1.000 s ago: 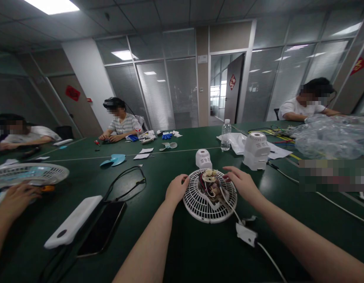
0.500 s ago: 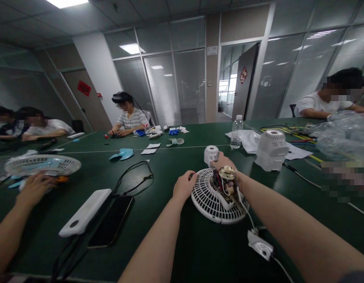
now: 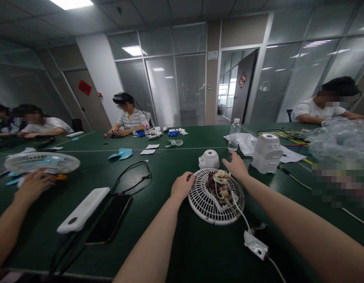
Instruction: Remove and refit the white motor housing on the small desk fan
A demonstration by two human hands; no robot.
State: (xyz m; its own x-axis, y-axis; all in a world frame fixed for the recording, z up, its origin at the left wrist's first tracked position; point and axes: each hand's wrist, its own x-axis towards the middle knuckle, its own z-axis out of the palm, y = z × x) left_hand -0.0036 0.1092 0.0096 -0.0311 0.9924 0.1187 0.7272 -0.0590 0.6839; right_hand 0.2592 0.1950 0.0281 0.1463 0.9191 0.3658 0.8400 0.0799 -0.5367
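A round white fan grille point(image 3: 199, 206) lies on the green table in front of me. On it sits an exposed fan motor point(image 3: 220, 184) with loose red, black and white wires. My left hand point(image 3: 182, 185) is closed at the grille's left rim, thumb and fingers pinching the edge. Just behind the grille stands a small white motor cover point(image 3: 209, 158) with slots. My right hand point(image 3: 237, 167) hovers to the right of that cover, fingers apart and holding nothing. A white cord runs from the motor to a small white switch box point(image 3: 255, 245) at the front.
A larger white housing point(image 3: 267, 153) and a water bottle point(image 3: 234, 135) stand to the right. At left lie a phone point(image 3: 109, 220), a white power bank point(image 3: 83, 210) and blue fan blades point(image 3: 120, 154). A co-worker's hand point(image 3: 33, 184) touches another grille point(image 3: 42, 162). Plastic wrap point(image 3: 341, 137) lies far right.
My right hand reached from the grille's right side to the small motor cover, then drew back right. The cover now sits turned. My left hand has stayed at the rim.
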